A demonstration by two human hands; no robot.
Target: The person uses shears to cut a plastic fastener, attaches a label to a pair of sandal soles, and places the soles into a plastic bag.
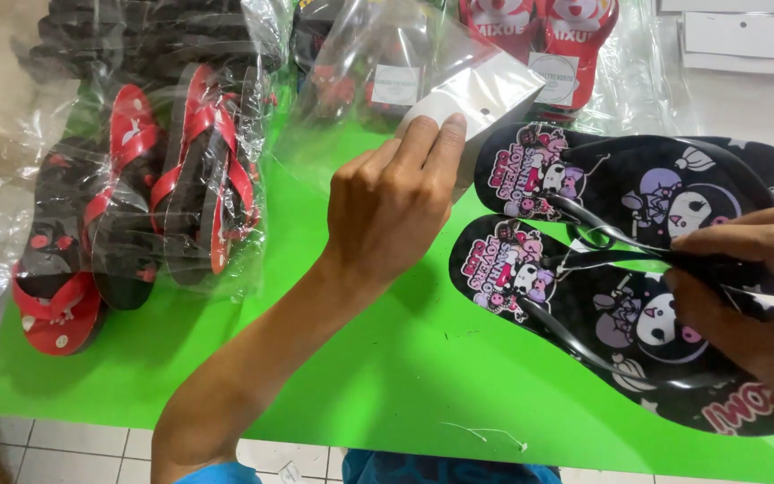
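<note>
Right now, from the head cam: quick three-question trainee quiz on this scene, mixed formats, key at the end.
1. True or false: the left hand holds a clear plastic bag.
2. Multiple choice: the right hand grips A) the straps of the black cartoon-print flip-flops, B) scissors, C) a tape roll.
3. Fill in: the bagged red-and-black flip-flops lie on a ____ table.

Key: 1 true; 2 A; 3 green.

Bagged red-and-black sandals [172, 179] lie on the green table [315, 358], left side.
</note>
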